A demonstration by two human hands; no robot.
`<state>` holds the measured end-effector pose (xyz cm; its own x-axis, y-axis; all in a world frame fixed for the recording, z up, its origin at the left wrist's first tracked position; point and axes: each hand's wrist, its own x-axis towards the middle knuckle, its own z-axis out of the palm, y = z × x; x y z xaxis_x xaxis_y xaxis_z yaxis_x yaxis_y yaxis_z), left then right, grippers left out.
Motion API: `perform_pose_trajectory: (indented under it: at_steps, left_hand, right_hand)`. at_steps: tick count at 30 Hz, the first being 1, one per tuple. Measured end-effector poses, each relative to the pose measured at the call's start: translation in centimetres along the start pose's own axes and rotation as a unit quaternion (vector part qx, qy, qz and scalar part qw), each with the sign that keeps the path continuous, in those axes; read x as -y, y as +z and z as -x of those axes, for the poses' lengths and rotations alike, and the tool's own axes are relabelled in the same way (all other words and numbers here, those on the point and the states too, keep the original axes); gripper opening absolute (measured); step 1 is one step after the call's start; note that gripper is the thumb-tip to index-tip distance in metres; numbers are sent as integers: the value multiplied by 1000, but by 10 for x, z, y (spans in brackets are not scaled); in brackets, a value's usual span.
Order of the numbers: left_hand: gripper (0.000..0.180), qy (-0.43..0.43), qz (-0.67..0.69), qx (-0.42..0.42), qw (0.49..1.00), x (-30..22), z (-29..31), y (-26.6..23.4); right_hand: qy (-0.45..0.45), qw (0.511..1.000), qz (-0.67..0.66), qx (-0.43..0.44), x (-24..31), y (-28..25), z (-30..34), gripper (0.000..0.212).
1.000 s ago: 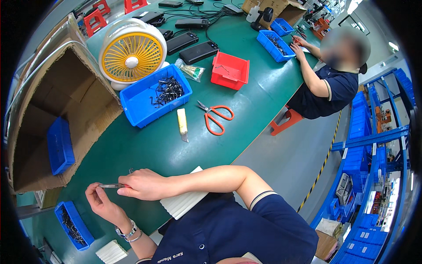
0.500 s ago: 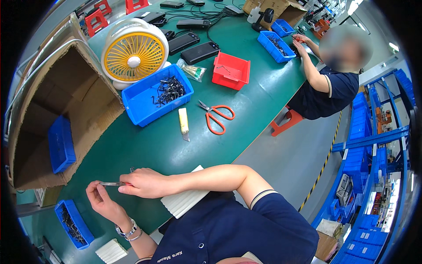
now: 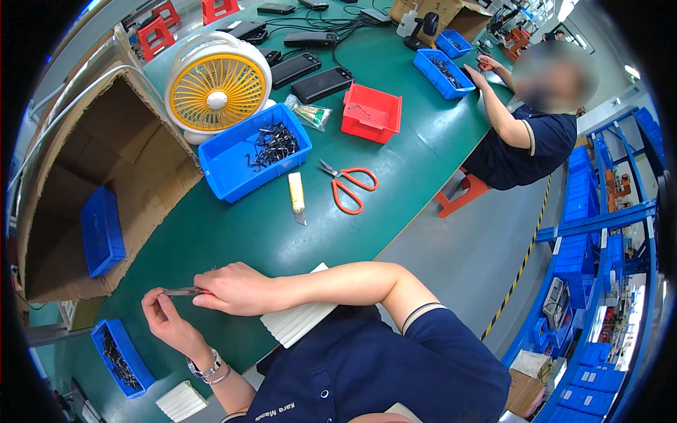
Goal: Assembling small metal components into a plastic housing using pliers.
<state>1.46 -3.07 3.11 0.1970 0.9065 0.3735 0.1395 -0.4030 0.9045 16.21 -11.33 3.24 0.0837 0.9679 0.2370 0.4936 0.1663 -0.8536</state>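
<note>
A slim, grey metal hand tool with red handles (image 3: 185, 291) sits nearly level in the right hand (image 3: 236, 287), its handles mostly hidden; its narrow tip reaches the left hand's (image 3: 171, 323) pinched fingertips.

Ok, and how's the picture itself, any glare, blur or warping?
Head view: pale glare patches on the green table, shadow inside the cardboard box. Head view: the co-worker's head is blurred out, while the orange-handled scissors look sharp. Head view: the blue shelving bends toward the rim, corners go black; the metal tool in the right hand is too small for detail.
</note>
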Motion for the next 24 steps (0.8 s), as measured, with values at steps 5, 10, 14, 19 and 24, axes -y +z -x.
perform_pose_trajectory:
  at_steps: [5, 10, 14, 19, 24]
  left_hand:
    - [13, 7, -8, 0, 1000, 1, -1, 2]
    - [13, 6, -8, 1, 1000, -1, 0, 0]
    - [12, 4, -9, 3, 1000, 0, -1, -2]
    - [13, 0, -3, -8, 1000, -9, 1, 3]
    - [12, -9, 12, -5, 1000, 0, -1, 1]
  right_hand:
    - [-5, 1000, 6, -8, -1, -2, 0, 32]
    - [-3, 1000, -1, -3, -2, 0, 0, 33]
    - [20, 998, -41, 38, -2, -2, -1, 38]
    - [24, 997, -61, 35, -6, 3, -2, 40]
    - [44, 993, -98, 52, -6, 1, -4, 38]
